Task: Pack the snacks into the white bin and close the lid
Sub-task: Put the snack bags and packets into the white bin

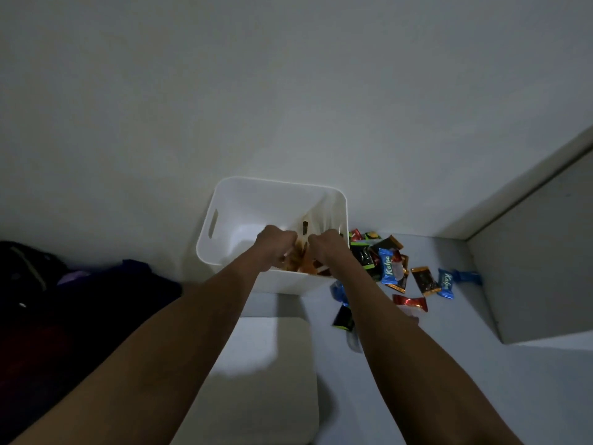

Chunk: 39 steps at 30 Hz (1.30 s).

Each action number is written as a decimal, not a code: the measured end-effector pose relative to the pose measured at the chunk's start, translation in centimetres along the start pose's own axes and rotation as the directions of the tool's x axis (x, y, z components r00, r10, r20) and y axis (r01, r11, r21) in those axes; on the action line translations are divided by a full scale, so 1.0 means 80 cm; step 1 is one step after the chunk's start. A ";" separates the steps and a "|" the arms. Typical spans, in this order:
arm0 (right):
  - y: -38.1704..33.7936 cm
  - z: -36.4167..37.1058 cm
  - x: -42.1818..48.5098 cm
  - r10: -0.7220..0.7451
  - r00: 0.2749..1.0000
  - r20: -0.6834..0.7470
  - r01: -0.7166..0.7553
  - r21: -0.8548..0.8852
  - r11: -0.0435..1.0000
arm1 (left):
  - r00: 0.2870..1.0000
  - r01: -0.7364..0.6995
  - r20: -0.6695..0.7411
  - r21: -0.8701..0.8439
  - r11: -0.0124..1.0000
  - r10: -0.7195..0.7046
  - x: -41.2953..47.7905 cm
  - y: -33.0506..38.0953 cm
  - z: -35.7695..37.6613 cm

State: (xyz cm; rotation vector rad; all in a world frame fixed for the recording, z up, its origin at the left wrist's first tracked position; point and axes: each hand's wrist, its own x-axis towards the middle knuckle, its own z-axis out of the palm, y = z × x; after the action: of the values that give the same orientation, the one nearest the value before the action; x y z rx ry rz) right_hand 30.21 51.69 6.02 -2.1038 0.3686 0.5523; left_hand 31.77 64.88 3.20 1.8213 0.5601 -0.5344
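The white bin (224,216) stands open against the wall, with a slot handle on its left side. Both my hands reach down inside it. My left hand (272,245) and my right hand (327,247) are close together over orange and brown snack packets (300,263) in the bin. Their fingers point down and are hidden, so I cannot tell whether they hold the packets. A scatter of wrapped snacks (390,268) in blue, black, red and brown lies on the surface right of the bin. The white lid (256,380) lies flat in front of the bin.
A dark pile of clothing or bags (64,300) sits to the left. A white wall runs behind the bin, and a white box-like edge (529,268) rises at the right. More snacks (343,316) lie under my right forearm.
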 end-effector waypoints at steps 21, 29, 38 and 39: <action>0.036 0.004 0.026 -0.216 0.975 -0.057 0.122 -0.674 0.728 | 0.893 0.147 0.411 0.114 0.983 -0.181 0.031 -0.005 0.035; 0.036 -0.049 0.010 -0.287 0.932 -0.223 0.139 -0.509 0.849 | 0.998 -0.066 0.010 0.312 0.948 0.067 0.022 0.019 0.050; 0.120 -0.142 0.005 -0.184 0.908 -0.377 0.097 -0.238 0.967 | 0.562 -0.684 -0.244 0.399 0.610 0.790 -0.045 0.074 0.159; 0.137 -0.152 0.010 -0.151 0.910 -0.386 0.078 -0.198 0.977 | 0.550 -0.708 -0.217 0.392 0.588 0.807 -0.052 0.076 0.177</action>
State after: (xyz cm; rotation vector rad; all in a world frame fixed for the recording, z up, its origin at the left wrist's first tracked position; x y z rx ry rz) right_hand 28.87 35.49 3.95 -2.3964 0.4334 0.0799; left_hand 30.99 49.21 6.03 2.2116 -0.1344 0.3922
